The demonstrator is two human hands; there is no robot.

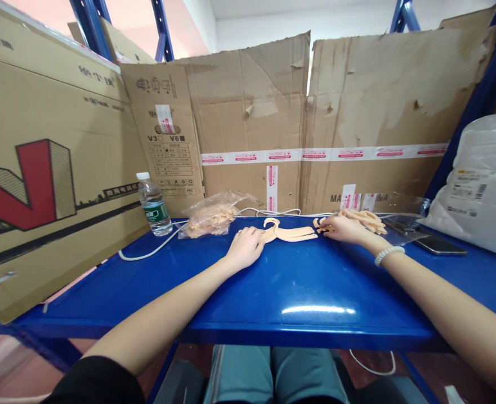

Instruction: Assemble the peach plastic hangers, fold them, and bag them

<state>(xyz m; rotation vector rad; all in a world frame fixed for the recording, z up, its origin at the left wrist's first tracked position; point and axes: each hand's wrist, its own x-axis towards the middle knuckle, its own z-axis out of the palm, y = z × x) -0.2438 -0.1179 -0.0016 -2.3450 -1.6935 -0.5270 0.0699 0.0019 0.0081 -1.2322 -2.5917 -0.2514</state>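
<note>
Peach hanger (296, 232) flat on blue table (273, 297), at 12 o'clock

L hand (246, 247) has fingers closed on its left end. R hand (344, 229) is at approx. 1 o'clock, fingers bent over hooks of peach pile (370, 221); if they grip, I cannot tell. Clear bag (214, 216) w/ similar pcs. lies at 11 o'clock, water bottle (155, 210) stands at 10, phone (439, 244) lies at 2.

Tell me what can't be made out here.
All in the head view:
Left end of the peach hangers: behind the left hand.
Palm of the right hand: hidden by its back.
Small print on the bottle label: too small.
White package: cut off by the right edge.
</note>
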